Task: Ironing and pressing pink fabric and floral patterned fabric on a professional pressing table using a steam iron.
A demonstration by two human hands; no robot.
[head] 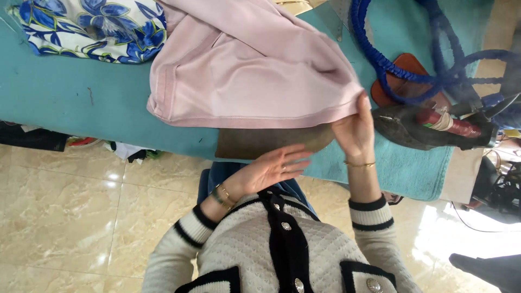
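Head view, looking down over a cream knit cardigan with black trim. A teal padded ironing surface runs across the upper frame.

Pale pink knit garment lies spread on the surface, its hemmed lower edge running along the near side. Just under that edge, a dark brown worn patch of the cover shows, partly overlapped by the hem.

Right hand: fingers pinched on the right corner of the pink hem, gripping the cloth; gold bracelet at the wrist.

Left hand: open, palm up, fingers spread, holding nothing; hovers at the near edge of the surface below the brown patch. Contact with the surface probably none, though the angle is poor.

Dark steam iron with a red handle sits just right of the right hand, on a brown rest. Blue braided hose loops above it.

White cloth with blue floral print lies at the far left, touching the pink garment. Beige glossy tiled floor below.
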